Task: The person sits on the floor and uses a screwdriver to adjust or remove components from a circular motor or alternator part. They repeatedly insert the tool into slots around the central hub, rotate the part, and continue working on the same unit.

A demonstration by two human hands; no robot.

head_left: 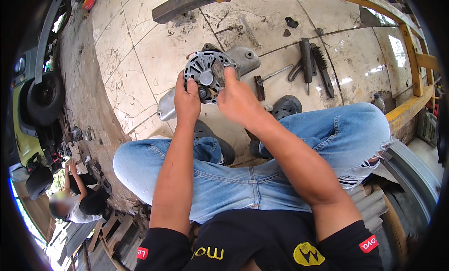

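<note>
In front of me is a round silver alternator [206,77] with a slotted end face and a central hub. My left hand [187,99] grips its left side, thumb on the face near the lower edge. A flat grey-brown piece [218,74] is in my right hand [239,102], pressed to the right part of that face, thumb on top. I cannot make out what kind of piece it is, and the fingers beneath are hidden. Under the alternator, grey metal [245,59] sticks out at the upper right and more [167,106] at the lower left.
A wire brush [322,67], a dark-handled tool [306,60] and a hammer-like tool [260,88] lie on the tiles to the right. A yellow metal frame [414,60] borders the far and right sides. Another person [84,201] sits by a vehicle at left.
</note>
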